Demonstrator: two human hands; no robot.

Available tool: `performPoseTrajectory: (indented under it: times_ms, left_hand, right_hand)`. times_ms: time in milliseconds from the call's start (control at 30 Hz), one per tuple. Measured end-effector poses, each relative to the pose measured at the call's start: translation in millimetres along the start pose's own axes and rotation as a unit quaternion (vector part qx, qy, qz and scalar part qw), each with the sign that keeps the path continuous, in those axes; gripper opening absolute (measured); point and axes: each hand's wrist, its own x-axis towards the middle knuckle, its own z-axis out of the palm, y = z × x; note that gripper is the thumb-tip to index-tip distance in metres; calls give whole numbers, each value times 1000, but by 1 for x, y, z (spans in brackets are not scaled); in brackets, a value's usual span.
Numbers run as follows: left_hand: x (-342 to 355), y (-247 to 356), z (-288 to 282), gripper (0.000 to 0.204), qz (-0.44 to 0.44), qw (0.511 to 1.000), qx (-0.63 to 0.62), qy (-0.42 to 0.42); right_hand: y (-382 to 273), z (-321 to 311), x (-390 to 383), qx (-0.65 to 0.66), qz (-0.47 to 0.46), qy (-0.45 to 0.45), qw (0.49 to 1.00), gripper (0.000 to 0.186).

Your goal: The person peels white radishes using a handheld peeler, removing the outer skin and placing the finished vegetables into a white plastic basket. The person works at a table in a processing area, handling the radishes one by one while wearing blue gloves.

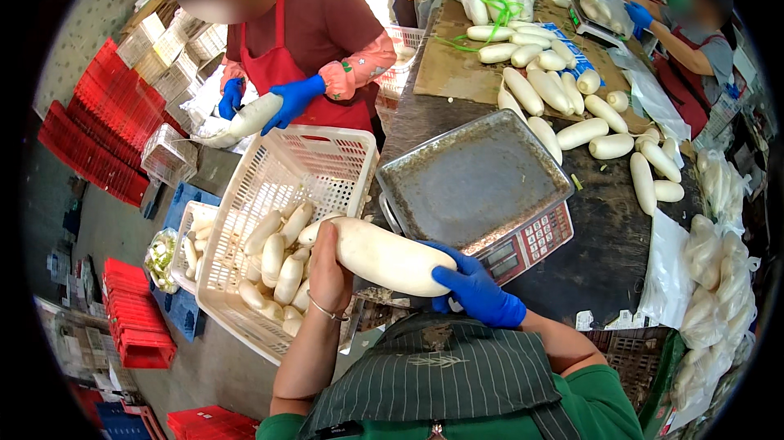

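Note:
A large white radish lies level between my two hands, in front of my striped apron. My bare left hand is wrapped round its left part. In a blue glove, my right hand grips the thicker right end. Just beyond the radish stands a scale with a worn metal tray; nothing lies on the tray. To the left of my left hand is a white plastic crate with several smaller radishes in its bottom.
Across the crate, a co-worker in blue gloves holds another radish. Many loose radishes lie on the dark table. Bagged radishes hang along the right edge. Another worker handles a bag on a second scale. Red crates are stacked at left.

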Motion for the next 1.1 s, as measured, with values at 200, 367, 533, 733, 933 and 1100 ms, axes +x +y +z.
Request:
performPoseTrajectory:
  times_ms: [200, 367, 533, 733, 933, 1100]
  left_hand:
    - [-13, 18, 13, 35, -5, 996, 31, -86]
    - [-7, -16, -11, 34, -131, 982, -130, -32]
    - [-12, -22, -3, 37, -221, 956, -193, 4]
    - [-8, -18, -7, 40, -167, 965, -202, -19]
    - [-8, 17, 7, 46, -69, 964, -253, -41]
    - [-11, 29, 17, 49, -31, 965, -250, -72]
  right_hand:
    - [2, -10, 0, 42, 43, -17, 998, 53]
    - [-11, 6, -2, -19, -24, -34, 999, 58]
    - [-10, 8, -3, -31, -18, -54, 998, 55]
    - [-7, 4, -1, 17, -45, -87, 995, 54]
    - [0, -4, 4, 48, -24, -77, 996, 53]
    - [2, -12, 2, 83, 10, -72, 994, 54]
